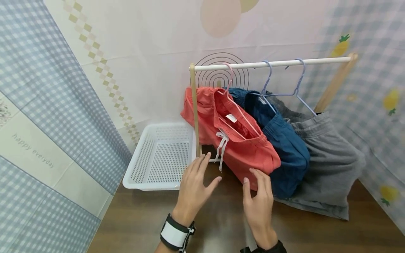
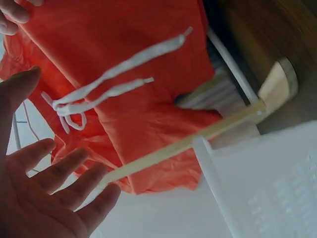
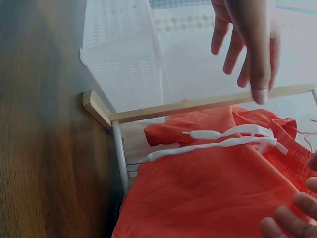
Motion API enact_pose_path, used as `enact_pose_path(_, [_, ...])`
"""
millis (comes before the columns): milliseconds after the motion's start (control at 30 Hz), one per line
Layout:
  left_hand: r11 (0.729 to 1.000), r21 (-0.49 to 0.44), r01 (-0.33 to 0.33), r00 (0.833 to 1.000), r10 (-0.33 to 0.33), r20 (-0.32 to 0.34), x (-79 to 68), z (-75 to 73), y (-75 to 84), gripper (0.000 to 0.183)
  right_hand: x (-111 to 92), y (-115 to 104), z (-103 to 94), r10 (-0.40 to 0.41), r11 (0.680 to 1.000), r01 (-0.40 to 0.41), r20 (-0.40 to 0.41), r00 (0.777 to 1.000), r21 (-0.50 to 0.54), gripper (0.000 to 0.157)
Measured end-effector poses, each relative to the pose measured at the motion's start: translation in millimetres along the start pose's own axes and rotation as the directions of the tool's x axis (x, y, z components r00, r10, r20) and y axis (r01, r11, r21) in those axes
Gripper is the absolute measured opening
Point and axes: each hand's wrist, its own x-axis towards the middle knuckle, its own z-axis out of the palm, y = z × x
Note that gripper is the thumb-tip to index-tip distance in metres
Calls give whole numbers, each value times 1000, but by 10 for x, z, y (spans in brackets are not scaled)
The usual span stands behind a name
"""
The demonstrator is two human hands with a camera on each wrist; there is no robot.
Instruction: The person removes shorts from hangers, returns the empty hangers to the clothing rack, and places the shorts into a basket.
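My left hand hovers before the left post of the clothes rack, its fingers spread and holding nothing. To the right, my right hand is held with loosely bent fingers close to the lower part of the coral-red shorts. Those shorts hang from a pink hanger, with a white drawstring dangling at the waistband. In the left wrist view, the left palm faces the shorts with empty fingers. Fingers of the right hand show at the right edge of its own wrist view, beside the red cloth.
Blue shorts and grey shorts hang further right on purple-blue hangers from the rack's white rail. A white plastic basket stands left of the rack's wooden post. Everything rests on a brown wooden surface before patterned cloth.
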Motion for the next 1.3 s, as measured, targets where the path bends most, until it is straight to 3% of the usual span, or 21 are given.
enact_pose_path(133, [998, -69, -7, 1000, 8, 15, 30, 10, 58, 80, -1, 38, -22, -15, 999, 18, -66, 998, 34, 30])
enact_pose_path(367, [995, -100, -29, 1000, 29, 0, 113, 28, 164, 76, 28, 66, -56, 15, 999, -9, -129, 991, 48, 27])
enact_pose_path(567, [990, -132, -41, 999, 41, -6, 195, 24, 268, 74, 61, 89, -102, 99, 995, -90, -230, 968, 47, 28])
enact_pose_path(733, [986, -160, -52, 999, 51, -12, 281, 28, 343, 74, 136, 132, -153, 93, 994, -73, -285, 954, 80, 33])
enact_pose_path(967, [983, -166, -81, 997, 78, -23, 352, 66, 403, 76, 221, 155, -206, 131, 988, -104, -266, 955, 112, 43])
enact_pose_path(1300, [991, -111, -79, 996, 74, -52, 483, 79, 529, 78, 289, 123, -205, 101, 993, -85, -225, 969, 81, 44])
